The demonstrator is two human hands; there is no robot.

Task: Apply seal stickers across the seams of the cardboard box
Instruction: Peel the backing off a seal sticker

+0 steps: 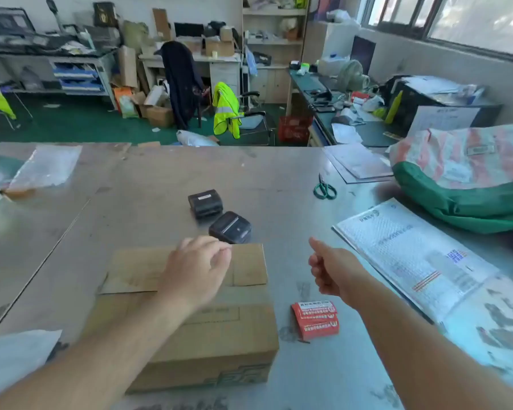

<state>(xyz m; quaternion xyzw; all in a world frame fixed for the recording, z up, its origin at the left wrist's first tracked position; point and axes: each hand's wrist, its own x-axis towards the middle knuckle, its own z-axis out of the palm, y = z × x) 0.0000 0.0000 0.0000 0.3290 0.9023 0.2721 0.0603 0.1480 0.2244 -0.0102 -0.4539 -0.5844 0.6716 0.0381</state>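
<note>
A brown cardboard box (219, 335) sits on the metal table (148, 202) right in front of me, its far flap (249, 267) standing open. My left hand (196, 270) hovers over the box top near that flap, fingers loosely curled, holding nothing. To the right of the box, my right hand (329, 270) hangs above the table with fingers curled in and thumb up, empty as far as I can see. A small stack of red and white seal stickers (316, 319) lies on the table beside the box's right side, just below my right hand.
Two small black label printers (219, 214) stand just beyond the box. Green-handled scissors (325, 187) lie farther right. A printed mailer sheet (412, 255) and a green and white sack (471, 184) fill the right side. Clear plastic bags (45, 167) lie at the far left.
</note>
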